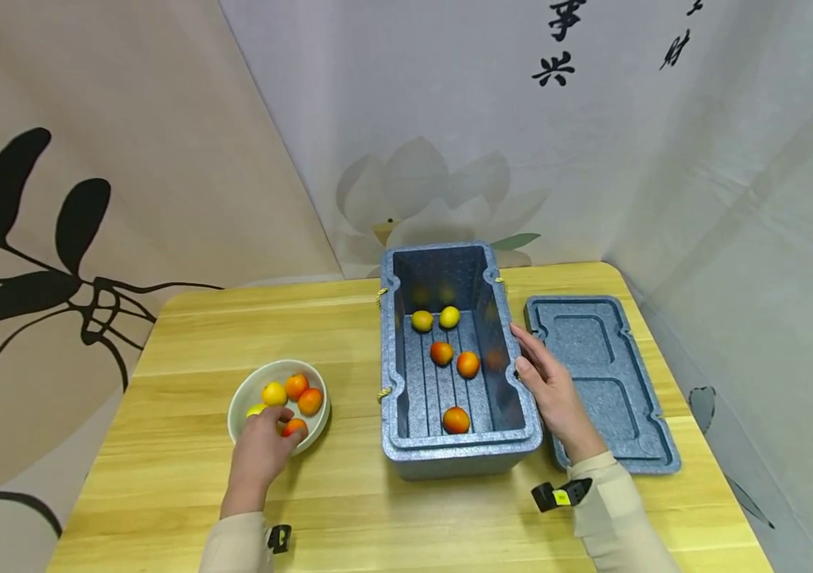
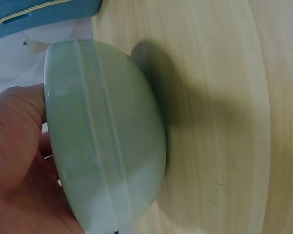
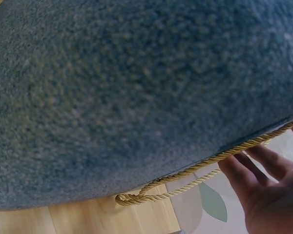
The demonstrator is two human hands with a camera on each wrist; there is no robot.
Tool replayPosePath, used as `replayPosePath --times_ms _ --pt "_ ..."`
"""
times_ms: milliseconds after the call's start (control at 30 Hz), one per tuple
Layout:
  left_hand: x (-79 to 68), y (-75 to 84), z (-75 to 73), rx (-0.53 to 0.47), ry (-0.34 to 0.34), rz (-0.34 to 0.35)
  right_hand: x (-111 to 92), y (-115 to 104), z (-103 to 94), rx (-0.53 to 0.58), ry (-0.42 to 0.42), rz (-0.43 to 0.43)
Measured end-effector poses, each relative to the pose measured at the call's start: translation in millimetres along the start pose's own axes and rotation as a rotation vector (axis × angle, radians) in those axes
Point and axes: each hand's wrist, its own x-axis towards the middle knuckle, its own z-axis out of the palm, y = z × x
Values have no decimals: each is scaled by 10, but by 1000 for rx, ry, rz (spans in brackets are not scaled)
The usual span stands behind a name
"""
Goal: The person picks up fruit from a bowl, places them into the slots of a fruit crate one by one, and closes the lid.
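Left hand point(image 1: 261, 451): thumb and fingers curled about one red-orange fruit point(image 1: 295, 428), near side of a pale green bowl point(image 1: 317, 430). Right hand point(image 1: 555, 398): fingers extended, loosely spread, touching the right side of a blue-grey box point(image 1: 389, 358); nothing grasped. Bowl also contains: two yellow fruits point(image 1: 274, 394), two orange fruits point(image 1: 310, 402). Box: open-topped, gold rope point(image 3: 244, 146) at sides; five fruits point(image 1: 468, 364) inside, two yellow, three red-orange. Lid point(image 1: 589, 370): on table point(image 1: 163, 477), right of box.
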Motion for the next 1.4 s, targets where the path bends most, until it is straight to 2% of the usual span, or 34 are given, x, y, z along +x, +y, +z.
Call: replayPosePath --times_ms 200,433,533,700,867,1033,1167,1400 --pt "5 -5 -2 42 -29 -44 -2 13 7 -4 -3 -12" --pt "37 -12 14 42 -52 -36 -6 10 2 -3 -1 -7" --pt "45 -20 23 33 -61 -20 -8 11 2 -7 -3 -2" --pt "60 -51 39 -17 -63 46 -7 -1 6 -2 -6 9" --pt "61 -89 50 -51 -29 114 1 1 16 5 -12 10" --pt "36 -122 50 -149 57 213 0 5 21 6 -4 13" --pt "23 -149 53 -233 109 261 -1 9 14 0 4 19" --pt "10 -159 40 -438 120 190 0 11 18 -1 6 18"
